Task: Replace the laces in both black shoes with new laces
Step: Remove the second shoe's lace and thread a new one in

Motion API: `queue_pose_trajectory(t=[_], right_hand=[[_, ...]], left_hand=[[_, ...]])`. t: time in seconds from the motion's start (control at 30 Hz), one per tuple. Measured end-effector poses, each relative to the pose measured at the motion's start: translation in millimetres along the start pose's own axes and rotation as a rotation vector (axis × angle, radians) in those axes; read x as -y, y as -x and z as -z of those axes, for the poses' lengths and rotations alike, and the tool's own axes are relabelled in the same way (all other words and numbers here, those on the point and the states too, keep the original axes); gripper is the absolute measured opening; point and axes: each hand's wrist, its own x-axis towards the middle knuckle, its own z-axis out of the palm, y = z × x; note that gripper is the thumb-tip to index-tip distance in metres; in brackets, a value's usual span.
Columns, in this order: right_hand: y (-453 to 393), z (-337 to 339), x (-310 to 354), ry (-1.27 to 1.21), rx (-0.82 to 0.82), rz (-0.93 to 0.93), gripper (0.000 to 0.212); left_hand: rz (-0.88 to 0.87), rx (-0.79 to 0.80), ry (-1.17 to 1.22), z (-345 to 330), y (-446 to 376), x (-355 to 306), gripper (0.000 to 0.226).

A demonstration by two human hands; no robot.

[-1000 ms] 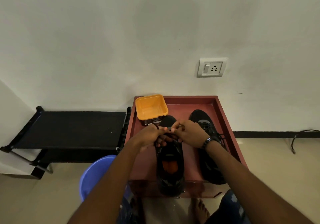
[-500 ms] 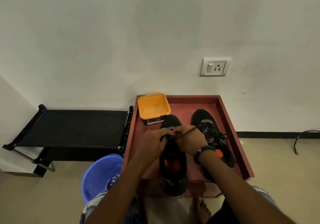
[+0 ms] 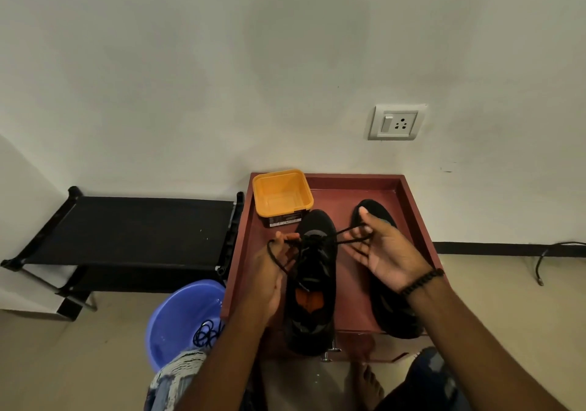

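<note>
Laces (image 3: 341,236) of black cord run out to both sides from the far eyelets of the left black shoe (image 3: 312,280), which lies on a red tray (image 3: 409,207) beside the right black shoe (image 3: 393,309). The left hand (image 3: 269,280) pinches one end at its fingertips, the cord looping over its back. The right hand (image 3: 387,255), palm up with fingers loosely curled, holds the other end between thumb and fingers. An orange tub (image 3: 282,196) sits at the tray's far left corner. A blue basin (image 3: 180,318) with coiled cord stands on the floor to the left.
</note>
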Motion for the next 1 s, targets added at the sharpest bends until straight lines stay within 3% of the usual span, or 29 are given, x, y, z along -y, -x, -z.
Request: queue_pose_trajectory(t=[0.23, 0.4, 0.8, 0.87, 1.0], right_hand=[[-11, -6, -9, -0.404, -0.221, 0.101, 0.036], [-19, 23, -11, -0.140, -0.387, 0.097, 0.029], [-16, 25, -21, 0.280, -0.428, 0.143, 0.032], [-13, 26, -22, 0.583, -0.413, 0.181, 0.035], [-6, 26, -21, 1.161, -0.305, 0.178, 0.019]], left_hand=[[0.221, -0.153, 0.326, 7, -11, -6, 0.035], [0.270, -0.377, 0.335, 43, -24, -9, 0.032], [0.219, -0.412, 0.143, 57, -28, -9, 0.037], [0.149, -0.407, -0.101, 56, -26, -9, 0.043], [0.060, -0.313, -1.029, 64, -19, -11, 0.057]])
